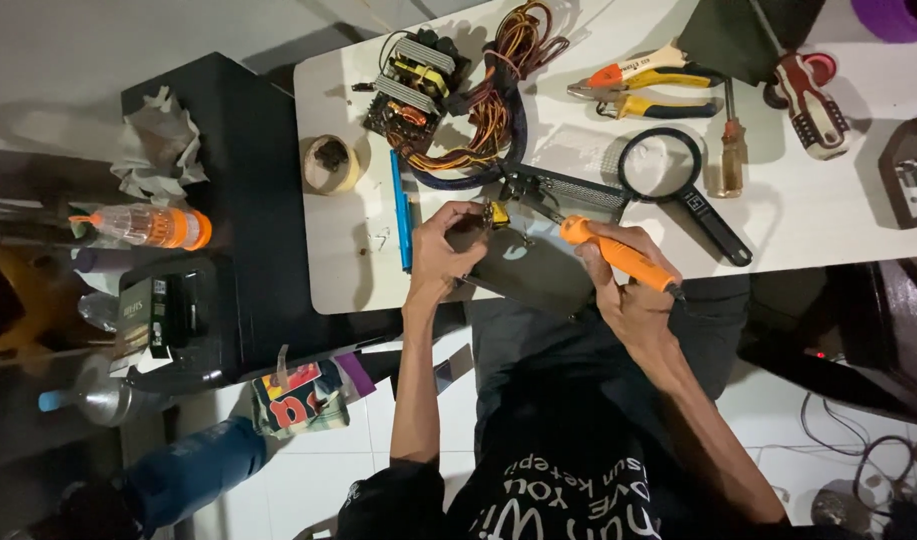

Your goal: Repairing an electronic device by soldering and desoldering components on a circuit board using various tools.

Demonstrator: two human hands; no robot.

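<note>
Soldering appears to be under way rather than finished — the iron is at the work and the metal case has not been closed; how many joints are made cannot be told, the spot being too small to read.

Taking the dark metal case at the table's near edge as landmark, and going left to right: well to its left, off the white table, a clear bottle with an orange cap lies on a black stand; nearer, up and left of the case, a roll of tape is seen, then a blue pen; the left hand is closed on the case's left end, a small yellow component pinched at its fingertips; above the case an open power-supply board trails orange and yellow wires; the right hand is wrapped around an orange soldering iron, its tip — angled up and left — close by the component; right of the case lie a magnifying glass, pliers and a screwdriver.

The case looks flat, grey-black and dull, its far part perforated.
</note>
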